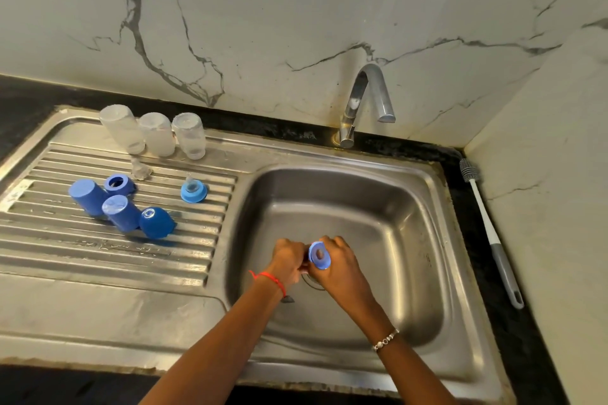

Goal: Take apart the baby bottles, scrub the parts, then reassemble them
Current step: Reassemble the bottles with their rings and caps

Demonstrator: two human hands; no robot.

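Well left of our grips, we logged three blue caps (120, 209) and upturned bottles (154, 133) on the drainboard. Over the sink (411, 240), our left hand (289, 261) curled, contents unclear; our right hand (339, 268) pinched a blue collar ring (319, 255).

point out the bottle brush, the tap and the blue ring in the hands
bottle brush (492, 242), head view, handle where white meets grey
tap (367, 99), head view, curved spout
blue ring (319, 255), head view, its front face
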